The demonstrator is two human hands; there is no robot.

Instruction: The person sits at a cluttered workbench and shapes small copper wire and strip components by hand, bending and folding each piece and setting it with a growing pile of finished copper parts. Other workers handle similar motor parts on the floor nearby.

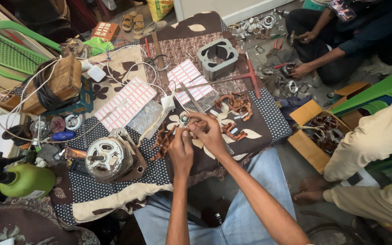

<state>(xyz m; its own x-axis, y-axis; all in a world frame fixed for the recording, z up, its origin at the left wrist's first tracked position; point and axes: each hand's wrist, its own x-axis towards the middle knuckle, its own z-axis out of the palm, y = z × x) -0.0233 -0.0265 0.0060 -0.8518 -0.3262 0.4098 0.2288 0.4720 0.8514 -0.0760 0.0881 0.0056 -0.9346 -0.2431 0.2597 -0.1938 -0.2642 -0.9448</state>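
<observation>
Two hands, left [181, 152] and right [208, 132], are being pinched together on one small part [184, 120], being held just above the copper coil [165, 140].

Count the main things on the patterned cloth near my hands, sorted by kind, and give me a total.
Sheets of small red-and-white rectangular labels: 2
Tangled copper wire coils: 3
Round silver metal motor: 1
Grey square metal motor frame: 1
Long red T-handled metal tool: 1
Total: 8
Both hands, left and right, pinch small wire pieces.
</observation>
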